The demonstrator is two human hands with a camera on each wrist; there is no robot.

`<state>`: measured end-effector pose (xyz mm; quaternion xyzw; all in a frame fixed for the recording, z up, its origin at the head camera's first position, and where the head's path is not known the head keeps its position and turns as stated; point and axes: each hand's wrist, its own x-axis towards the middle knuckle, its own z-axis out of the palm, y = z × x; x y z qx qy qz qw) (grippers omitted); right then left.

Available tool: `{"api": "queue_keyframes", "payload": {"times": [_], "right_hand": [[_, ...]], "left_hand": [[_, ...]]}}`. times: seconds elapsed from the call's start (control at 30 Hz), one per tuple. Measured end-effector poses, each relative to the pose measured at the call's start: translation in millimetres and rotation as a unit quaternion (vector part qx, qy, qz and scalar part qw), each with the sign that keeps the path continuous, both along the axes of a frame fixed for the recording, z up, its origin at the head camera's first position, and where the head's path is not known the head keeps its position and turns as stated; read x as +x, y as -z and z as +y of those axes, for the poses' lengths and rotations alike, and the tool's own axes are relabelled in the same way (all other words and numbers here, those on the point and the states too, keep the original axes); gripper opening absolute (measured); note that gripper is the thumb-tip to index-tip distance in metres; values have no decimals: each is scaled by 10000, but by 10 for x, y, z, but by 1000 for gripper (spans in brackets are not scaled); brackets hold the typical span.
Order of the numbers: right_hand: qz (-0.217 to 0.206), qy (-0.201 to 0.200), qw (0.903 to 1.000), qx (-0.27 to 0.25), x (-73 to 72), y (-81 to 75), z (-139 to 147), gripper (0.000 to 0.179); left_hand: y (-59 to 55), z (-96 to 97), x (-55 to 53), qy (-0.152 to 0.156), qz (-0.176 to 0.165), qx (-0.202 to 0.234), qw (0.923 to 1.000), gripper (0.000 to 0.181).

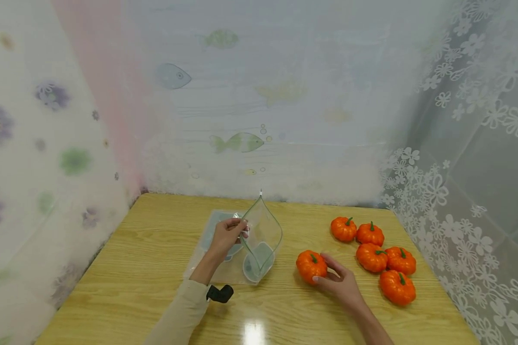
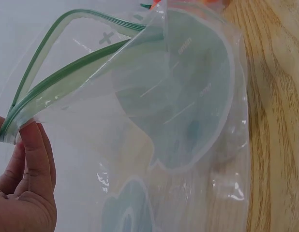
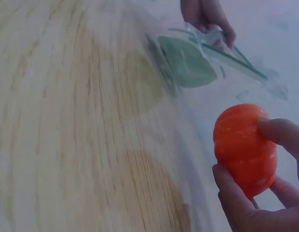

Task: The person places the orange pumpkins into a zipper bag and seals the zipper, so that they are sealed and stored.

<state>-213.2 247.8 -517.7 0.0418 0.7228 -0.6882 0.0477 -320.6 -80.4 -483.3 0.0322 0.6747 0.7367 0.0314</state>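
Note:
A clear zip bag (image 1: 262,225) with a green-edged mouth and pale green printed patches stands spread at its top. My left hand (image 1: 229,235) pinches one edge of that mouth between thumb and fingers; the left wrist view shows the green zip strip (image 2: 67,72) gaping in a loop. To the right of the bag, my right hand (image 1: 338,282) grips a small orange pumpkin (image 1: 311,267) with a green stem, thumb on one side and fingers on the other. In the right wrist view the pumpkin (image 3: 245,150) appears close in front of the bag.
Several more orange pumpkins (image 1: 372,258) are clustered on the right side of the wooden table (image 1: 125,268). A pale curtain printed with fish (image 1: 241,143) hangs behind the table. Sheets with flower patterns (image 1: 438,191) hang along both sides.

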Motion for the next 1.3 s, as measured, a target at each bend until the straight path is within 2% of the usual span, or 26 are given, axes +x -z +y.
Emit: {"api": "queue_keyframes", "payload": {"times": [0.37,0.83,1.13,1.3], "right_hand": [[170,-200,9995,-171,63,-62,-247,75],[444,-550,9974,-143,105,-129,-355,76],[1095,-514,9923,-252,112,-194,-451,74],[1425,-668,9869,-357,83,-201,-502,74]], "left_hand": [[46,-11,-11,-28,18,-245,9997,32],[20,9,3,-9,44,21,10000,30],[23,37,13,99,27,141,9998,24],[39,54,2,75,33,282,9996,22]]}}
